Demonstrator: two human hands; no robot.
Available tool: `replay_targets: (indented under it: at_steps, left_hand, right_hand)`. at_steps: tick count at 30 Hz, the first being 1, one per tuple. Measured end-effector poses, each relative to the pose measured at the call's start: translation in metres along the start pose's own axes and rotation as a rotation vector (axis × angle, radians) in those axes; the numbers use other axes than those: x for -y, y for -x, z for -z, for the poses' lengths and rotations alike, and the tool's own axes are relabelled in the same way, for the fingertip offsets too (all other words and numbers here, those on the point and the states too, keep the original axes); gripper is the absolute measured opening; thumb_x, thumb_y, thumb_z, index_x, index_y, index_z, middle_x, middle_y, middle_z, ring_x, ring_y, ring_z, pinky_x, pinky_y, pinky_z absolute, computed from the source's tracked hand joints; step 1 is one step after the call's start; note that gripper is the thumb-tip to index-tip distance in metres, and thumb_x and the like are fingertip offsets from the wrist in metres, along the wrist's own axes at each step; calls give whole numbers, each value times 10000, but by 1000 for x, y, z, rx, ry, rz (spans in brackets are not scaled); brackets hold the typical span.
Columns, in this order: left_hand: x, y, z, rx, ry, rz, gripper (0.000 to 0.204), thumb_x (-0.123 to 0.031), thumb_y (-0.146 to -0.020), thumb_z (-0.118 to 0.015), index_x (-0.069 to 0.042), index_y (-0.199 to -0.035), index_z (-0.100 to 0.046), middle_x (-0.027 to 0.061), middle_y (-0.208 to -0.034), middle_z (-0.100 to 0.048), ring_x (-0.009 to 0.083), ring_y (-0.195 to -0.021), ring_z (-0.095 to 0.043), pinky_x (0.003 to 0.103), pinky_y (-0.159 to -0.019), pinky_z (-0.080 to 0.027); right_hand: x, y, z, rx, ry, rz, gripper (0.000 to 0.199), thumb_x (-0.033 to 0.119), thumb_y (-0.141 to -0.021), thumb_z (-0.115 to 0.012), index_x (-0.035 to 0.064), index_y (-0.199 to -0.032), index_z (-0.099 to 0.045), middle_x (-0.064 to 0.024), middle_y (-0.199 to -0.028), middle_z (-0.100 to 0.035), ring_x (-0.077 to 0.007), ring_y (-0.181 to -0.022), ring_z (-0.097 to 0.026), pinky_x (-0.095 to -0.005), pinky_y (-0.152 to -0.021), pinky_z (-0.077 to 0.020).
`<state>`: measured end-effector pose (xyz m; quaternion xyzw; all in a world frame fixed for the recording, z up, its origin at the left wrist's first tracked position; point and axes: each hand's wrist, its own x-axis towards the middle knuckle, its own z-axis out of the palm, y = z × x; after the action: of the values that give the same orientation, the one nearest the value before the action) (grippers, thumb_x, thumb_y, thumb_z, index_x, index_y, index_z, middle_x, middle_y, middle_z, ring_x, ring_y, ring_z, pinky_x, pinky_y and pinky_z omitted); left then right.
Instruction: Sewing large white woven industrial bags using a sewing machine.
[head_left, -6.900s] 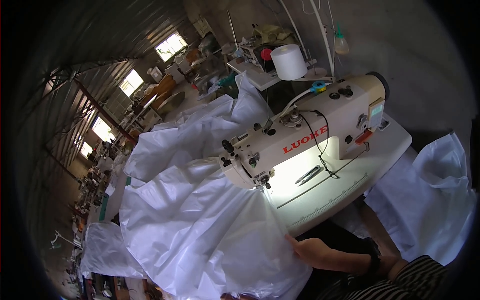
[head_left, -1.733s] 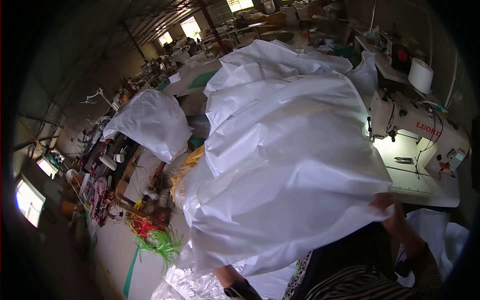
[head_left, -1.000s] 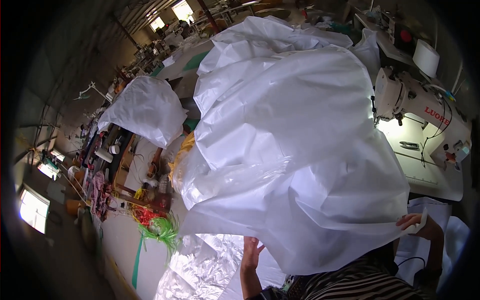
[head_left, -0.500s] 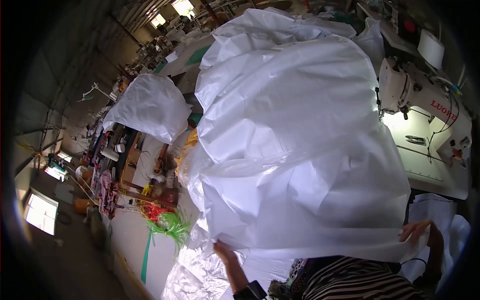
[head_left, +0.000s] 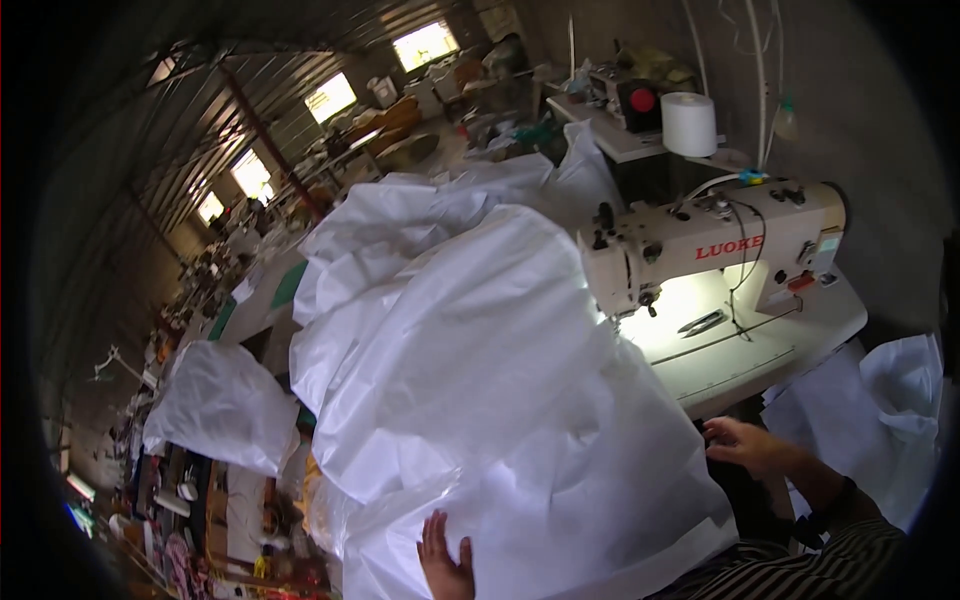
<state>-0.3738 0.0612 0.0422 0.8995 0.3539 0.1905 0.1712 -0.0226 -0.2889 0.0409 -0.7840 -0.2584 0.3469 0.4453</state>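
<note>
A large white plastic-like sheet [head_left: 470, 400] lies in folds in front of me, running up to the needle area of a white sewing machine [head_left: 735, 235]. On its near part, my left hand [head_left: 447, 562] is open, fingers stretched out and apart from the thumb. My right hand [head_left: 745, 445] is beside the sheet's right edge, just below the machine's table; its fingers are loosely bent and apart, with nothing visible in them. Whether it touches the sheet I cannot tell. Small thread snips [head_left: 702, 322] rest on the lit machine bed.
A white thread cone [head_left: 689, 125] stands behind the machine. More white sheeting [head_left: 860, 420] hangs at the right, below the table. Leftward sits a bulging white bag [head_left: 222, 405] beside cluttered benches. The machine table's edge [head_left: 760, 370] juts out above my right hand.
My view has swung right and up. Both hands have let go of the sheet's near edge; the left now lies over the sheet, and the right has moved up toward the machine table.
</note>
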Motion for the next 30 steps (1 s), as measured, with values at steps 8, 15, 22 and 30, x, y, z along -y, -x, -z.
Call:
replay_targets:
  at_steps: [8,15,22,30]
  left_hand:
    - [23,-221,-83,52,-392,-12,723,-506,-899,-592,38,-1354,-454,269,-1421,-432,444,-1394,-305,606,-1151,-152]
    - [30,-287,-108,-66,-405,-207,628,-470,-906,-600,-2,-1319,-536,215,-1348,-544,355,-1328,-432,525,-1129,-268]
    - [-41,-168,-56,283,2035,223,208,-70,-922,-655,-97,-1117,-586,95,-1215,-632,148,-828,-567,346,-798,-505]
    - [-70,-88,-25,-29,1585,418,256,-2,-946,-528,47,-1196,-551,221,-1222,-604,306,-1020,-648,395,-788,-563]
  right_hand:
    - [-70,-29,-96,516,-292,97,333,249,-991,-599,30,-1237,-644,-46,-1160,-669,-129,-1060,-598,-296,-943,-468]
    - [-81,-23,-132,480,-375,-120,344,303,-991,-587,89,-1251,-654,-40,-1124,-693,-131,-1015,-620,-288,-896,-485]
    - [-65,-11,-93,486,-351,-145,334,264,-987,-590,20,-1207,-652,-73,-1134,-686,-146,-1024,-631,-302,-935,-489]
    - [-83,-19,-83,464,-282,-79,358,267,-973,-609,34,-1243,-640,-96,-1153,-677,-171,-1065,-621,-324,-972,-473]
